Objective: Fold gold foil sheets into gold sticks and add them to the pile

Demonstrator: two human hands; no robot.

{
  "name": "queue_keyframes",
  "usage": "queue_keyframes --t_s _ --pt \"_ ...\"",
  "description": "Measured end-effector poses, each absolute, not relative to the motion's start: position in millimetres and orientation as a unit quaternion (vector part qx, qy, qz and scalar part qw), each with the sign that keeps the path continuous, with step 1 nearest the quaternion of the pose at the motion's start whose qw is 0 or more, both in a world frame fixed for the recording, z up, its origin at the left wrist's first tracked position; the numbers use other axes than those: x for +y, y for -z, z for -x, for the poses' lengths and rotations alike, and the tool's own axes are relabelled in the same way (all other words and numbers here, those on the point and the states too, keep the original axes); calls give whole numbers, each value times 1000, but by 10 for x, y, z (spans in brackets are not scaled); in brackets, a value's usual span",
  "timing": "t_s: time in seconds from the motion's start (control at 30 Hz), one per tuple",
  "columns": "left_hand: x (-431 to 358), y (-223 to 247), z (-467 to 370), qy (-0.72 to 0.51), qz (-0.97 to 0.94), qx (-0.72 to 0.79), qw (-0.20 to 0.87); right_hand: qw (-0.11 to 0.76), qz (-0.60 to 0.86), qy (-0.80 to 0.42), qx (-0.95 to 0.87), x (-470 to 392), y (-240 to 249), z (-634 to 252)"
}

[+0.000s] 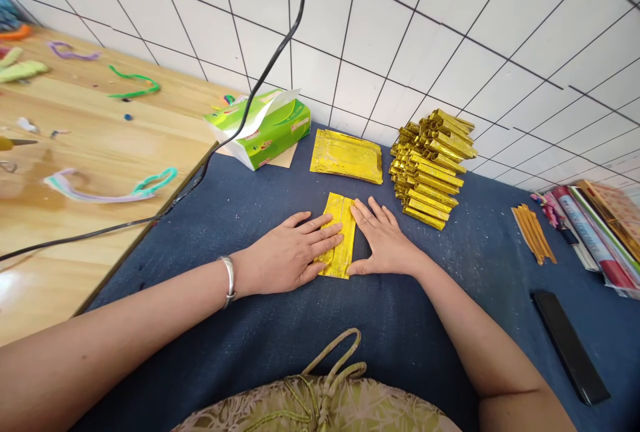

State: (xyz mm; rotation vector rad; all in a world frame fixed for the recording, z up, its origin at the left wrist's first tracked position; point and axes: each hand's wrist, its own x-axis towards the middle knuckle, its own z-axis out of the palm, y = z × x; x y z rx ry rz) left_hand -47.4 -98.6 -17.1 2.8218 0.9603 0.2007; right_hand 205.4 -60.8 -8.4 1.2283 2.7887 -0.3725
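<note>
A sheet of shiny gold paper (343,245), with lengthwise crease lines, lies flat on the dark blue cloth in front of me. My left hand (295,249) rests on its left side, fingers stretched across it. At the right edge, my right hand (383,239) touches the paper with its fingertips and thumb, the fingers spread. Just beyond is a flat stack of gold paper sheets (347,155). Behind and right of my right hand, many folded gold paper strips (433,172) are piled up against the tiled wall.
A green tissue pack (275,129) stands at the back left, with a black cable (250,102) hanging before it. At right lie brown strips (534,233), a black case (570,345) and books (595,239). Pipe-cleaner pieces (113,192) lie on the wooden table (60,232).
</note>
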Motion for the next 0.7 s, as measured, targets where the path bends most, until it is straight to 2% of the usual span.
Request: queue_keyframes --t_s 0.17,0.7 --pt "-988 182 480 -72 -942 320 71 17 -421 119 899 -613 63 -2028" --pt "-988 170 488 -71 -942 319 74 -128 -489 123 854 -460 121 -1955"
